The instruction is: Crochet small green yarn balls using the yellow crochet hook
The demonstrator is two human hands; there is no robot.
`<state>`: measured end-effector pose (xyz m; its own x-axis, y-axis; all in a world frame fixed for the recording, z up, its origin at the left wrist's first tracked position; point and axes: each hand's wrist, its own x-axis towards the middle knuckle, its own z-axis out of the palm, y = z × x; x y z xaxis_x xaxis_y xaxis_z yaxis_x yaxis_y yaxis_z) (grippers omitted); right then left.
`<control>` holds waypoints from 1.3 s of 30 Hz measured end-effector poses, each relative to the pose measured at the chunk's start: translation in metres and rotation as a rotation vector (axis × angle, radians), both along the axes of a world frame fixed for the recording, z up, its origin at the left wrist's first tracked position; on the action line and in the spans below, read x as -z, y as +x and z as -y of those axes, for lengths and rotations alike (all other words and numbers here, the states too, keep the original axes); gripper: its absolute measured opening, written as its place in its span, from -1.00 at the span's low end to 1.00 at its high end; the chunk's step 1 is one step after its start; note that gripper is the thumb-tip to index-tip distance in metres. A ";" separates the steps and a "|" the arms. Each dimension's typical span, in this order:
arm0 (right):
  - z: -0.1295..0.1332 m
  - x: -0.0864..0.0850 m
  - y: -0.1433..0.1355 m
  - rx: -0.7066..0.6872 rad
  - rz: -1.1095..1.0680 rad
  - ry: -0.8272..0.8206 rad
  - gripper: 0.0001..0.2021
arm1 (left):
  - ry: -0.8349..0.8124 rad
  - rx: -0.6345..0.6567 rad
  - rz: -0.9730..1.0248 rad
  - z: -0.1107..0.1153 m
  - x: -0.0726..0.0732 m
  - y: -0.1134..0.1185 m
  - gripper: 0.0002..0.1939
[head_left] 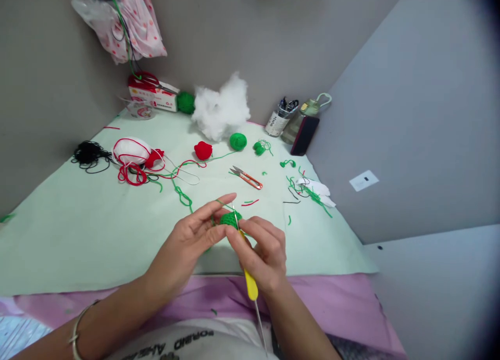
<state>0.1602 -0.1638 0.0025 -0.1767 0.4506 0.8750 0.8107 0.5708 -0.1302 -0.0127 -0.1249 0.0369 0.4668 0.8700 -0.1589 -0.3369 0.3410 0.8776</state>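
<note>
Near the table's front edge, my left hand (195,232) pinches a small green crocheted piece (228,220), its index finger stretched out with green yarn over it. My right hand (262,248) is closed around a crochet hook with a yellow handle (250,286). The hook's metal tip points up and lies against the green piece, between the two hands. Green yarn (183,196) lies looped on the table beyond my left hand. Part of the crocheted piece is hidden by my fingers.
Orange-handled snips (248,177), a red ball (203,150), a green ball (238,141) and white stuffing (221,109) lie beyond my hands. Tangled yarn (133,162) is at left. Yarn scraps (312,192), a pen cup (277,123) and a phone (305,136) are at right.
</note>
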 end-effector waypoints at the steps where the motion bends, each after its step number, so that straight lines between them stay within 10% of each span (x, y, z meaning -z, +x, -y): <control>1: 0.000 0.000 0.000 -0.021 -0.003 0.012 -0.43 | -0.096 0.054 0.072 0.000 -0.001 0.001 -0.56; 5: -0.005 -0.005 0.001 -0.220 -0.277 -0.058 -0.53 | -0.241 0.172 0.235 -0.005 -0.002 0.000 -0.56; 19: -0.012 -0.032 0.013 -0.658 -1.178 -0.706 -0.82 | 0.079 0.262 0.015 -0.022 0.007 -0.012 -0.47; 27: -0.015 -0.034 0.014 -0.656 -1.195 -0.713 -0.82 | -0.069 0.350 0.195 -0.025 0.006 -0.012 -0.53; 39: -0.012 -0.023 0.001 -0.518 -0.815 -0.502 -0.82 | 0.316 0.072 -0.234 -0.016 0.003 -0.004 -0.41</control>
<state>0.1616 -0.1523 0.0254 0.1023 0.8274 0.5522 0.0515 0.5500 -0.8336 -0.0169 -0.1094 0.0343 0.5117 0.8592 0.0021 -0.1001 0.0572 0.9933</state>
